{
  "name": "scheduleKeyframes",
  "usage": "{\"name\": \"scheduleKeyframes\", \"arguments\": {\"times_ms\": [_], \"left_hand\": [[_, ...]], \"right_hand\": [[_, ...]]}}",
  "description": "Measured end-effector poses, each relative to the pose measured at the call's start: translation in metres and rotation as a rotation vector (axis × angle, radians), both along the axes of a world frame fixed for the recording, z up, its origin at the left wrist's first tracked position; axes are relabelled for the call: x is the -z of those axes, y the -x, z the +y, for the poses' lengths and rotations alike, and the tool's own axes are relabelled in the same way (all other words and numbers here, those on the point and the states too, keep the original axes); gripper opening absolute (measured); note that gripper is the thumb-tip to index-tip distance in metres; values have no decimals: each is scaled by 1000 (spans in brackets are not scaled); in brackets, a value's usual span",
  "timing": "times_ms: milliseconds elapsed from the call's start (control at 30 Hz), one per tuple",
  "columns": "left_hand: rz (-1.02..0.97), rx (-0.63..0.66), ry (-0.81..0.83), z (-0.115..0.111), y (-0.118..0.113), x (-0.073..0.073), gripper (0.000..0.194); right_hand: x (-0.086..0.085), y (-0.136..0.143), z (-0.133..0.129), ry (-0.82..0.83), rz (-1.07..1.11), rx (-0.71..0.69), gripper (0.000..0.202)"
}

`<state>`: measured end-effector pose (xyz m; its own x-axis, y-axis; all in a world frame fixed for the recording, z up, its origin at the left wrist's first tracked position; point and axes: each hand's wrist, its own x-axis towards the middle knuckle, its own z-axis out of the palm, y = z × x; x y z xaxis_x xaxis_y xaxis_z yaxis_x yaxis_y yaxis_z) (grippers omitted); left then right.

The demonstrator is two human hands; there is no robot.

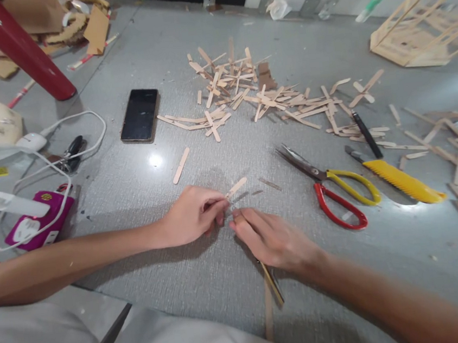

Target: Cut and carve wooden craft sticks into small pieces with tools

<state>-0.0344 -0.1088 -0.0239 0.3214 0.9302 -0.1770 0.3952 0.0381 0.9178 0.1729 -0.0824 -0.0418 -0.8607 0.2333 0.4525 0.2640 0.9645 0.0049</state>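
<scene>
My left hand (194, 213) is closed in a pinch on a short popsicle stick (237, 186), whose rounded end points away to the upper right. Close beside it, my right hand (274, 237) is closed around a slender gold-and-dark tool (272, 283); its back end sticks out below the palm, and its tip is hidden by the fingers. A longer flat wooden strip (269, 312) lies under that tool. Another popsicle stick (181, 165) rests on the table beyond my left hand. Two thin slivers (270, 183) lie just past my fingertips.
Scissors (327, 175), a yellow utility knife (404, 179) and a black-handled tool (367, 134) lie to the right. Behind are a phone (140, 115) and a pile of popsicle sticks (228, 81). A wooden frame (404, 49) stands far right; a purple box (41, 221) with cables sits left.
</scene>
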Motion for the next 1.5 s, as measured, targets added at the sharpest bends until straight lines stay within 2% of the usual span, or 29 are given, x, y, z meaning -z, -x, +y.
{"name": "scheduleKeyframes", "arguments": {"times_ms": [300, 533, 667, 833, 967, 1033, 1133, 1200, 1267, 1300, 1367, 1500], "left_hand": [[-34, -31, 7, 0, -2, 1, 37], [-53, -18, 29, 0, -2, -2, 38], [-46, 26, 9, 3, 0, -5, 31], [17, 90, 117, 10, 10, -11, 30], [-36, -17, 120, 12, 14, -14, 25], [-106, -99, 95, 11, 12, -14, 23], [-201, -167, 56, 9, 7, -11, 22], [-227, -181, 32, 7, 5, -9, 23], [-221, -180, 9, 6, 4, -6, 25], [-214, -177, -2, 6, 4, -5, 26], [-204, -175, -23, 5, 3, -4, 27], [-174, -206, -64, 4, 1, -2, 31]], "right_hand": [[9, -2, 1, 328, 231, 134, 25], [1, 0, 0, 239, 325, 139, 20], [1, 0, 3, 311, 417, 144, 23], [2, -4, 6, 386, 432, 158, 16], [-5, -9, 9, 376, 341, 191, 9], [-11, -9, 11, 470, 316, 260, 14], [-19, -7, 15, 757, 363, 346, 35], [-23, -3, 18, 988, 518, 310, 32], [-26, 0, 19, 1145, 693, 305, 18], [-29, 2, 18, 1195, 739, 322, 14], [-34, 3, 15, 1243, 726, 394, 22], [-45, 3, 4, 1258, 508, 480, 28]]}}
